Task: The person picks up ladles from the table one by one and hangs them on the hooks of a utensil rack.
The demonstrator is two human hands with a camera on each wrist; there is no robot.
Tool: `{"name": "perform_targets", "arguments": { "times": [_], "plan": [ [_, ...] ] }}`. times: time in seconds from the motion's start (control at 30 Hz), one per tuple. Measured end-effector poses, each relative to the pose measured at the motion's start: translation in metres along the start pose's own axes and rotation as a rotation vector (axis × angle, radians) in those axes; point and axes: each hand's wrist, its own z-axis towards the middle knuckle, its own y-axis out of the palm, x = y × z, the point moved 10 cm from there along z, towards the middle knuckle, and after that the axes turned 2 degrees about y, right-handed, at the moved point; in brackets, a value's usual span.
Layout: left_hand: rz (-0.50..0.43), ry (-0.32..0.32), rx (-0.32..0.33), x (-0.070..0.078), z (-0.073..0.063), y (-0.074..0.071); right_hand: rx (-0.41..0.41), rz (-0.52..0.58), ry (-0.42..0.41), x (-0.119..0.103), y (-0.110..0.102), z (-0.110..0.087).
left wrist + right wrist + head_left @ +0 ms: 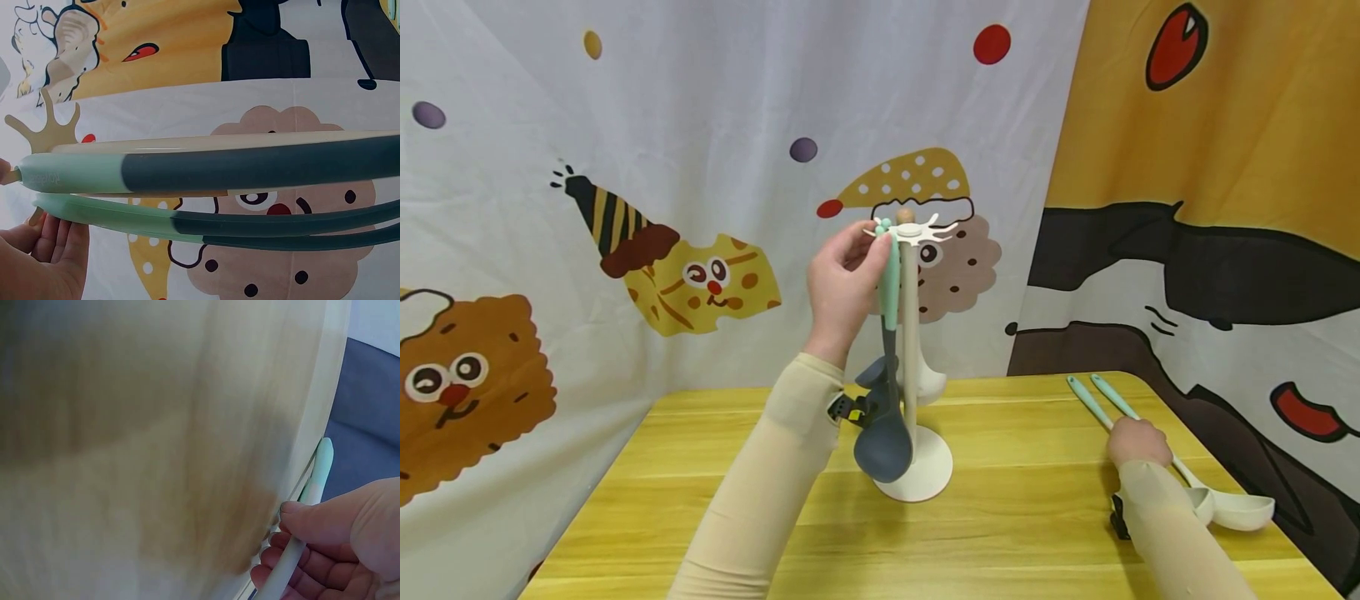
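At the top of a white utensil rack [934, 479], my left hand [844, 290] pinches the mint-green handle end of a dark ladle [882, 450], right at the hooks. The left wrist view shows my fingers [62, 240] against the lower of the green handles beside the post. Over on the table's right side, my right hand [1138, 442] holds a white ladle [284, 565] by its shaft, thumb on one side and fingers curled round the other. Its mint-green handle end points away from me.
A second white ladle [1243, 510] lies alongside the held one near the right table edge. Another dark utensil [874, 375] and a white one [931, 385] hang on the rack. Behind the wooden table [700, 467] hangs a printed cloth [700, 125].
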Motion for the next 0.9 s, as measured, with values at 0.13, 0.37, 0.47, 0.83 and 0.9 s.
{"name": "perform_targets", "arguments": {
  "times": [0.13,0.37,0.47,0.83,0.9],
  "plan": [
    [0.001,-0.001,0.001,0.0,-0.001,0.0,-0.001,0.003,0.003,0.001,0.0,0.0],
    [0.003,-0.004,0.0,0.001,-0.001,0.0,-0.005,-0.006,-0.001,-0.001,0.0,-0.001],
    [-0.006,-0.006,0.001,0.001,-0.002,0.0,-0.01,-0.003,-0.011,-0.004,-0.001,-0.002],
    [-0.009,-0.008,0.002,0.001,-0.002,0.0,0.031,0.026,-0.115,-0.031,-0.01,-0.014],
    [-0.012,-0.005,0.003,0.001,-0.002,0.0,0.053,0.033,-0.132,-0.038,-0.014,-0.016]
  ]
}}
